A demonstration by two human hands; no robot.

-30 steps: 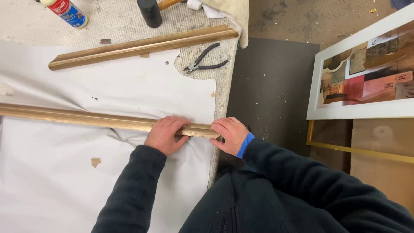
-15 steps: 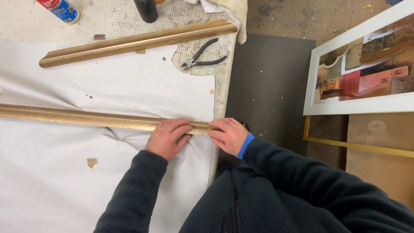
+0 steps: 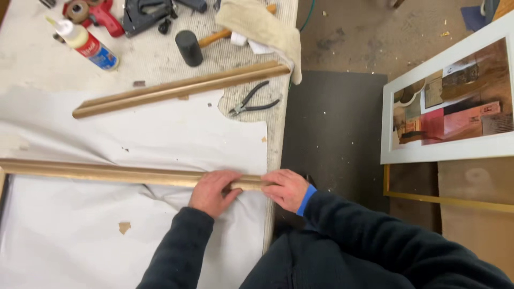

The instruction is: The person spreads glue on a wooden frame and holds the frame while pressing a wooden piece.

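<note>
Near the right end of the long gold wood strip (image 3: 107,172) both hands are at work. That strip lies flat across the white paper sheet (image 3: 160,134), and its right end sits close to the table edge (image 3: 278,144). The left hand (image 3: 211,192) lies on top of the strip with its fingers bent down over it, pressing it. The right hand (image 3: 286,188) is curled round the very end of the strip, just where the table stops. A moment ago the two hands were in the same spot on the strip, so the grip has not let go; mostly the head has tipped, and more of the table top shows now. To me that looks like the hands are holding the end steady, not lifting it.

A second gold strip (image 3: 182,88) lies farther up the table, well apart from the first. Black pliers (image 3: 254,100) rest near its right end. Beyond those are a glue bottle (image 3: 85,43), a black mallet (image 3: 195,45) and a cloth (image 3: 262,27).

Left of the hands the paper gives lots of flat room to slide along. Right of the hands the table ends, with a dark floor mat (image 3: 332,134) below and a white framed picture (image 3: 450,101) on the floor beyond
</note>
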